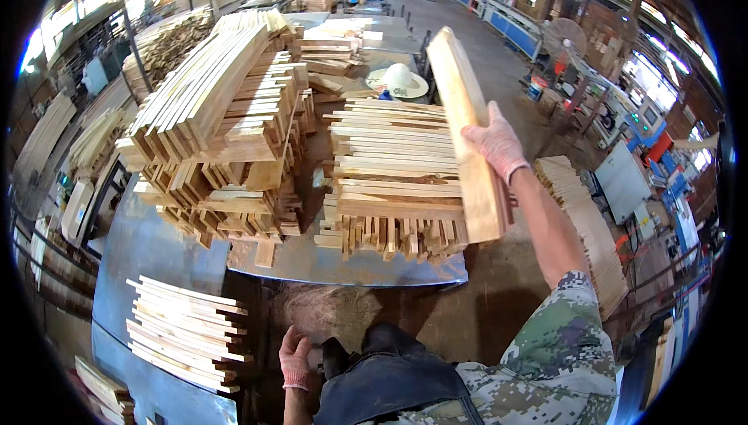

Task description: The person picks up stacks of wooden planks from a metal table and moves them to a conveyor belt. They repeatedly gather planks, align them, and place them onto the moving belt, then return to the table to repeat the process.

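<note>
Your right hand gripped a pale wooden board along its right edge at 2 o'clock; your left hand hung half-curled and seemingly bare of any load at 7 o'clock. Largest was the tall stack at 10 o'clock, then the slatted stack near 1 o'clock. Smaller, your board looked stiff, fairly heavy, hardly fragile, perhaps slick; mid-length, across both edges, probably offered the steadiest hold.
</note>
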Tool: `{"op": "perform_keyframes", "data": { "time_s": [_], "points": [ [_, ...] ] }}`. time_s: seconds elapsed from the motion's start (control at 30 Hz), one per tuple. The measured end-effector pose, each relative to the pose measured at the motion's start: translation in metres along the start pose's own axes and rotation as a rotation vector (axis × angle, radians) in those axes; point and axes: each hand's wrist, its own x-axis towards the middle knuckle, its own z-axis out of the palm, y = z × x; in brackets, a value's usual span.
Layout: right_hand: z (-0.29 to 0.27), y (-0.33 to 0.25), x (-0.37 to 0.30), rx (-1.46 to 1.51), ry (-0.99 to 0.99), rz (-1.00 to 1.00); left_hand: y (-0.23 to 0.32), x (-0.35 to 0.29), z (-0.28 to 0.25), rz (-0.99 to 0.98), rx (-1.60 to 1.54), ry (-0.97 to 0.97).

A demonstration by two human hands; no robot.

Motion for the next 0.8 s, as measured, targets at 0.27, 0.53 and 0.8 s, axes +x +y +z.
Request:
{"op": "perform_keyframes", "data": {
  "time_s": [0.27, 0.53, 0.8],
  "points": [
    [0.059, 0.068, 0.066, -0.437, -0.236, 0.242, -0.036, 0.001, 0.039, -0.081, 0.04, 0.111],
    [0.047, 0.019, 0.03, -0.305, -0.044, -0.362, -0.047, -0.02, 0.028, -0.149, 0.095, 0.187],
    [0.163, -0.115, -0.132, 0.653, -1.437, -0.602, -0.001, -0.036, -0.067, 0.207, -0.124, 0.751]
  ]
}}
